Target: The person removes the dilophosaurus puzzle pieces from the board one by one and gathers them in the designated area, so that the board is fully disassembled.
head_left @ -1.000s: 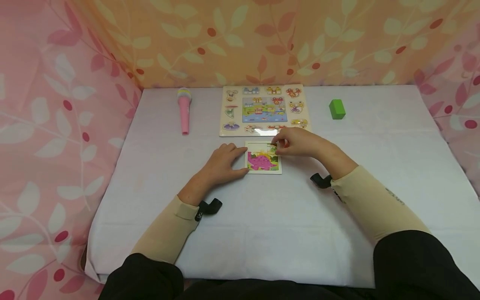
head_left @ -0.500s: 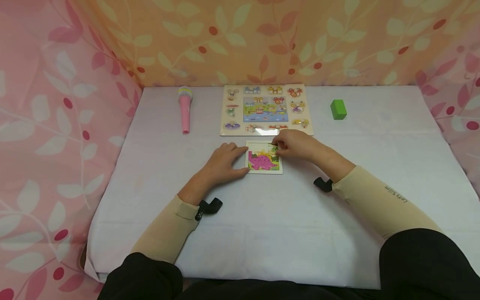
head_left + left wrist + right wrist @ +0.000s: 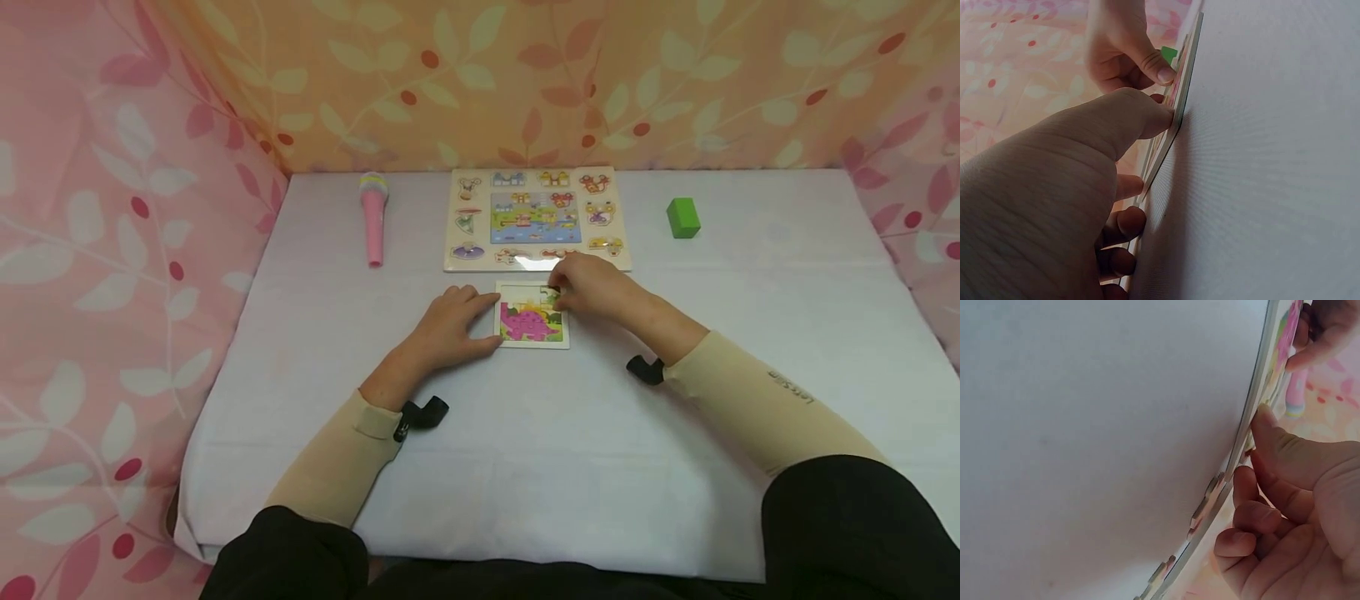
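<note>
A small square jigsaw puzzle with a pink dinosaur lies in a white frame on the table, a pale blank strip along its top left. My left hand rests at the frame's left side, thumb and forefinger spread apart and touching its edge; the left wrist view shows the thumb on the rim. At the frame's upper right corner, my right hand pinches a puzzle piece between thumb and forefinger, which mostly cover it. In the right wrist view its other fingers curl in beneath the thumb.
Just behind the small puzzle lies a larger wooden peg puzzle board with raised pieces. A pink toy microphone lies at the back left and a green block stands at the back right. Patterned curtains border the white tablecloth.
My right hand has shifted slightly at the upper right corner, its fingers staying on the piece. The left hand keeps its place on the frame; the head view has drifted a little.
</note>
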{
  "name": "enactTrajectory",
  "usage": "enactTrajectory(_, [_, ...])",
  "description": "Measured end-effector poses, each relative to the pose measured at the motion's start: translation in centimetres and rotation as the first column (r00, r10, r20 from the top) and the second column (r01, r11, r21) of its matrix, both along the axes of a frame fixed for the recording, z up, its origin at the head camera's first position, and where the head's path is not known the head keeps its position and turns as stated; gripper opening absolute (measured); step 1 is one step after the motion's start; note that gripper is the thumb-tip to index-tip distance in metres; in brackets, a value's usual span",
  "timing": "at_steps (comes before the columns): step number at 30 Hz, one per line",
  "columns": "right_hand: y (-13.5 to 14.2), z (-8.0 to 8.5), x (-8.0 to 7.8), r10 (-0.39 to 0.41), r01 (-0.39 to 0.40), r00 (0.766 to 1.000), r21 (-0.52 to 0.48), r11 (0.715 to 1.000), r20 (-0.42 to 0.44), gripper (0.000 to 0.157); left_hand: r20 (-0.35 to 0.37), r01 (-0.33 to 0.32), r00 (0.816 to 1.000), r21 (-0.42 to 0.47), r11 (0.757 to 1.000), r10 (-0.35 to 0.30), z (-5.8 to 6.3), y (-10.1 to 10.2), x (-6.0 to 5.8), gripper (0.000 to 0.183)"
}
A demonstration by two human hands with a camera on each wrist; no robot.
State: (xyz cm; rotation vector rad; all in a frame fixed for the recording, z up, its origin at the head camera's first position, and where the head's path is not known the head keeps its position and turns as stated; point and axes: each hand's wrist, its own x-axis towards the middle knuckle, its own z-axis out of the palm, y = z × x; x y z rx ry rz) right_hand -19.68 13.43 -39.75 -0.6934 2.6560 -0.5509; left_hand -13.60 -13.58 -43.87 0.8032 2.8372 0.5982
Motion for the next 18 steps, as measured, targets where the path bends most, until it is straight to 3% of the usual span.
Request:
enactTrajectory(10, [0.0, 0.31, 0.13, -0.056, 0.057, 0.998, -0.019, 0.998, 0.03, 0.033, 0.01, -0.005, 1.0, -0.016, 1.0, 0.005, 0.3, 0.28, 0.09, 0.073])
enactTrajectory(18, [0.13, 0.24, 0.28, 0.022, -0.023, 0.999, -0.028, 0.999, -0.045, 0.033, 0.02, -0.016, 1.0, -0.017, 1.0, 0.016, 0.28, 0.26, 0.09, 0.073])
